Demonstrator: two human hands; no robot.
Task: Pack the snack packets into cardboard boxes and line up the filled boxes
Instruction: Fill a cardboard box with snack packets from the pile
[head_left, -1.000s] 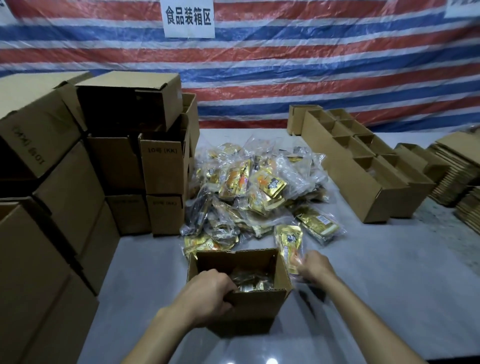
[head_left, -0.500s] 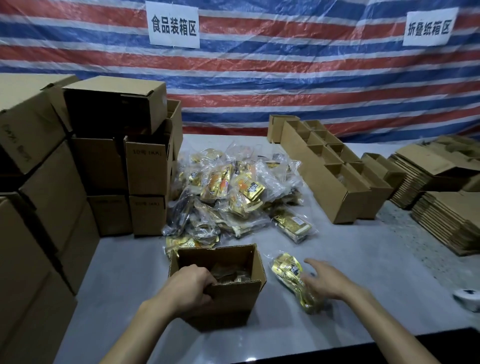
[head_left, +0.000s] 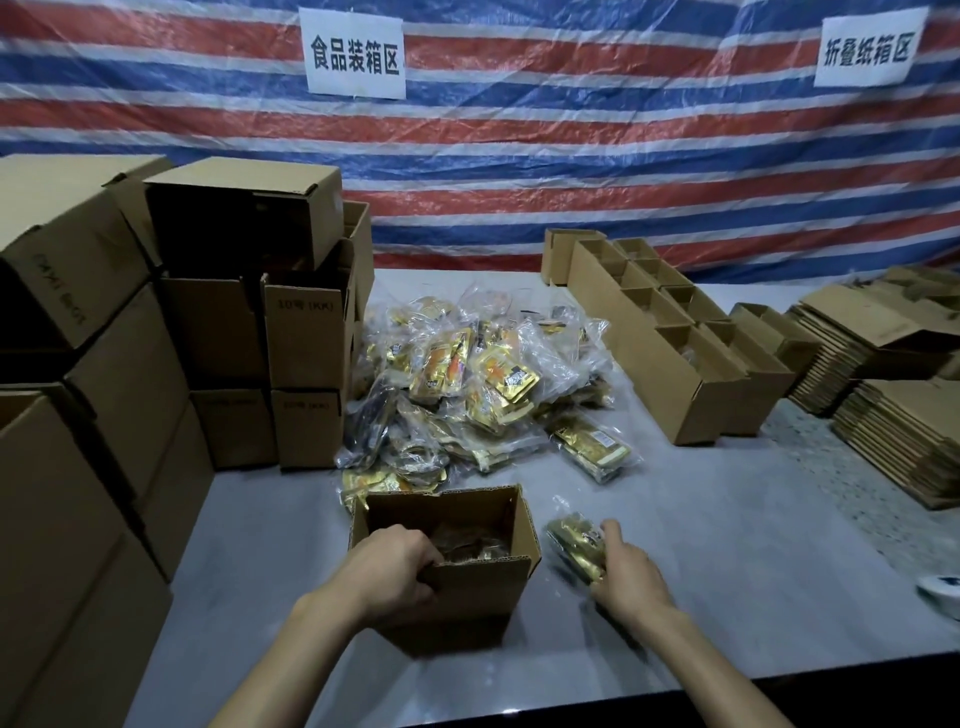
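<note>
As the left hand (head_left: 395, 566) grips the near wall of the open brown cardboard box (head_left: 467, 587) by the front edge of the grey worktop (head_left: 727, 545), the right hand (head_left: 626, 571), pinching the gold foil snack packet (head_left: 574, 540) beside it, should clear the rim and lay it flat.

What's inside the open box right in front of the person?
Inside the open box lie shiny snack packets, dim in shadow. The left hand grips the near wall and hides that corner; the bottom is covered.
</note>
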